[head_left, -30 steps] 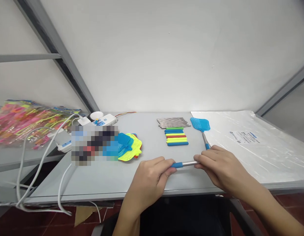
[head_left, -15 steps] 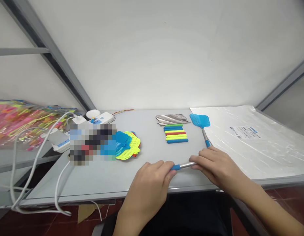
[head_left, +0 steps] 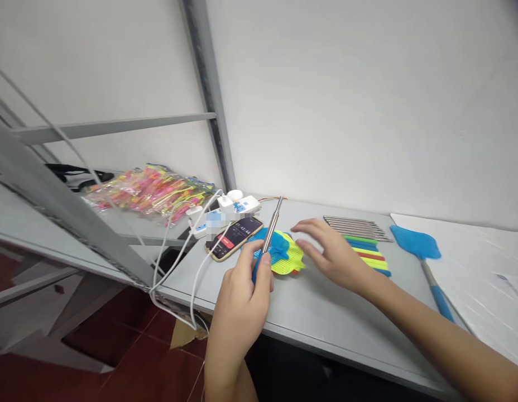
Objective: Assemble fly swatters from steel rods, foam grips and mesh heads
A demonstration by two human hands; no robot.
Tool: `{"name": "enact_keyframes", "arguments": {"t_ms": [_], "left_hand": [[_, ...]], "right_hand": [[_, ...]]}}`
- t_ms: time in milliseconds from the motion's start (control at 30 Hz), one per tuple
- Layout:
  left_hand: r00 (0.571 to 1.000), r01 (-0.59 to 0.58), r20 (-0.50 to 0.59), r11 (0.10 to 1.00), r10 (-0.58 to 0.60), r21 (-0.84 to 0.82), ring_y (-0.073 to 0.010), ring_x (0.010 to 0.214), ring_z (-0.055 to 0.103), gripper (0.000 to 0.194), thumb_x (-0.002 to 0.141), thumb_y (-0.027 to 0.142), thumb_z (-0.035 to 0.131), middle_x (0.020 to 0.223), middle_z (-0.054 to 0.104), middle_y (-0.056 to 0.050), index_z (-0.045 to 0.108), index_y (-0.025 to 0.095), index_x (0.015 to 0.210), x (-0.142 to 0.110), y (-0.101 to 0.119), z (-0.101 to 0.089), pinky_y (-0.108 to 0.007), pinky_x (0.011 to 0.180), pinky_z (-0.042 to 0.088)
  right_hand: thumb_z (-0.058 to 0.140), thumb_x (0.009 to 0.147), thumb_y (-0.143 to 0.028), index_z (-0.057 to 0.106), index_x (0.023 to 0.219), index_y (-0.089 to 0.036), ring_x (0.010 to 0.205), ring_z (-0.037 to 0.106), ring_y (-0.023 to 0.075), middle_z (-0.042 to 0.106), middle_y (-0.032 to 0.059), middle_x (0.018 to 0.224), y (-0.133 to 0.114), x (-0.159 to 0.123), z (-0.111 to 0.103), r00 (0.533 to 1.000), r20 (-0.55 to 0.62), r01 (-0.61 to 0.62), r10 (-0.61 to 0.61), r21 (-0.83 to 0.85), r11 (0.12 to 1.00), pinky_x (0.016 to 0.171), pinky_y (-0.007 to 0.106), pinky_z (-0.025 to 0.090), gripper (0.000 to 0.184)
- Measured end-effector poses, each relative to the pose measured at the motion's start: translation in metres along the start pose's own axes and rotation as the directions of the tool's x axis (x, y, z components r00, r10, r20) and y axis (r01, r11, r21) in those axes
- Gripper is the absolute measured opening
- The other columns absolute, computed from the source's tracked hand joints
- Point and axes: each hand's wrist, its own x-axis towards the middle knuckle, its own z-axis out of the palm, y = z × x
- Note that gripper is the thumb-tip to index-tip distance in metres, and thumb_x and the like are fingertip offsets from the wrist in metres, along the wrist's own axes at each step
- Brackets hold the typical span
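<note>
My left hand (head_left: 244, 285) is closed round the blue grip of a telescopic metal rod (head_left: 271, 230), which points up and away over the table. My right hand (head_left: 330, 252) hovers with fingers spread over a small stack of mesh swatter heads (head_left: 284, 257), blue on top of yellow. Behind that hand lie a row of bare metal rods (head_left: 355, 226) and a row of coloured handle grips (head_left: 370, 254). A finished blue fly swatter (head_left: 418, 248) lies on the grey table (head_left: 326, 312) to the right.
A phone (head_left: 234, 237) with a lit screen lies left of the swatter heads, beside a white power strip (head_left: 242, 204) and trailing white cables (head_left: 175, 262). A bag of colourful swatters (head_left: 148, 190) sits on the left shelf. A white plastic sheet (head_left: 489, 262) covers the table's right. Grey frame bars stand left.
The view has swung left. My left hand has lifted the rod off the table edge and tilted it upright; my right hand has let go of it and moved over the swatter heads.
</note>
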Motion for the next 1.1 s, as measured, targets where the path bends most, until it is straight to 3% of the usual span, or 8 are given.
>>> {"name": "enact_keyframes", "arguments": {"t_ms": [133, 267, 633, 833, 933, 1000, 1033, 1100], "left_hand": [[0.997, 0.046, -0.052, 0.995, -0.051, -0.086, -0.0128, 0.059, 0.053, 0.022, 0.101, 0.043, 0.038, 0.069, 0.059, 0.006, 0.051, 0.028, 0.111, 0.005, -0.015, -0.004, -0.023, 0.058, 0.04], [0.996, 0.074, -0.044, 0.99, -0.08, -0.117, -0.0136, 0.062, 0.053, 0.02, 0.1, 0.039, 0.038, 0.07, 0.057, 0.005, 0.053, 0.027, 0.106, 0.012, -0.024, 0.0, -0.024, 0.059, 0.041], [0.999, 0.025, -0.032, 0.992, -0.029, -0.12, -0.0136, 0.063, 0.053, 0.017, 0.099, 0.038, 0.041, 0.071, 0.055, 0.006, 0.054, 0.028, 0.106, 0.021, -0.024, 0.013, -0.023, 0.06, 0.041], [0.997, -0.008, 0.078, 0.997, 0.014, -0.075, -0.0142, 0.061, 0.053, 0.018, 0.099, 0.038, 0.041, 0.07, 0.055, 0.005, 0.054, 0.027, 0.105, 0.02, -0.014, 0.02, -0.024, 0.06, 0.039], [0.99, -0.033, 0.133, 0.998, 0.039, -0.049, -0.016, 0.067, 0.056, 0.02, 0.099, 0.04, 0.041, 0.075, 0.059, 0.003, 0.054, 0.027, 0.105, 0.018, -0.011, 0.025, -0.025, 0.063, 0.04], [0.978, -0.054, 0.199, 0.998, 0.059, -0.032, -0.0176, 0.075, 0.058, 0.021, 0.099, 0.042, 0.041, 0.08, 0.062, 0.002, 0.053, 0.028, 0.108, 0.017, -0.008, 0.031, -0.026, 0.067, 0.04], [0.968, -0.065, 0.24, 0.997, 0.071, -0.03, -0.018, 0.078, 0.058, 0.021, 0.099, 0.042, 0.041, 0.082, 0.062, 0.002, 0.053, 0.028, 0.108, 0.015, -0.007, 0.035, -0.027, 0.068, 0.04], [0.939, -0.087, 0.33, 0.996, 0.094, -0.036, -0.0177, 0.079, 0.059, 0.021, 0.1, 0.043, 0.04, 0.081, 0.062, 0.003, 0.053, 0.029, 0.106, 0.012, -0.003, 0.045, -0.027, 0.07, 0.039]], "right_hand": [[0.043, 0.096, -0.053, 0.057, 0.133, -0.021, 0.138, 0.036, 0.0349, 0.047, 0.0144, 0.147, 0.003, 0.024, 0.036, 0.916, 0.391, 0.161, -0.091, -0.15, 0.976, 0.105, 0.055, 0.036, 0.05], [0.036, 0.097, -0.057, 0.056, 0.134, -0.022, 0.141, 0.033, 0.0342, 0.047, 0.0115, 0.148, 0.004, 0.019, 0.038, 0.883, 0.464, 0.16, -0.066, -0.166, 0.973, 0.107, 0.057, 0.031, 0.054], [0.058, 0.09, -0.05, 0.061, 0.11, -0.023, 0.124, 0.052, 0.0284, 0.061, 0.0103, 0.13, 0.018, -0.041, 0.0, 0.97, 0.227, 0.157, -0.091, -0.293, 0.943, 0.103, 0.051, 0.034, 0.034], [0.05, 0.097, -0.018, 0.059, 0.104, -0.021, 0.096, 0.064, 0.0193, 0.071, 0.0036, 0.104, 0.016, -0.059, -0.001, 0.981, 0.074, 0.195, -0.181, -0.393, 0.899, 0.103, 0.052, 0.03, 0.012], [0.057, 0.092, -0.013, 0.062, 0.101, -0.021, 0.094, 0.063, 0.0197, 0.069, 0.0044, 0.103, 0.015, -0.078, -0.018, 0.972, -0.118, 0.118, -0.202, -0.495, 0.861, 0.098, 0.048, 0.035, 0.013], [0.064, 0.087, -0.016, 0.064, 0.099, -0.022, 0.089, 0.06, 0.0197, 0.065, 0.0048, 0.097, 0.017, -0.095, -0.033, 0.92, -0.362, -0.057, -0.15, -0.503, 0.862, 0.086, 0.042, 0.041, 0.013], [0.067, 0.085, -0.019, 0.066, 0.098, -0.023, 0.084, 0.058, 0.0187, 0.061, 0.0038, 0.091, 0.017, -0.103, -0.041, 0.857, -0.51, -0.183, -0.075, -0.436, 0.881, 0.079, 0.038, 0.042, 0.013], [0.069, 0.084, -0.027, 0.066, 0.095, -0.024, 0.075, 0.053, 0.0164, 0.055, 0.0008, 0.081, 0.019, -0.115, -0.055, 0.647, -0.737, -0.4, 0.195, -0.111, 0.91, 0.068, 0.032, 0.041, 0.012]]}}
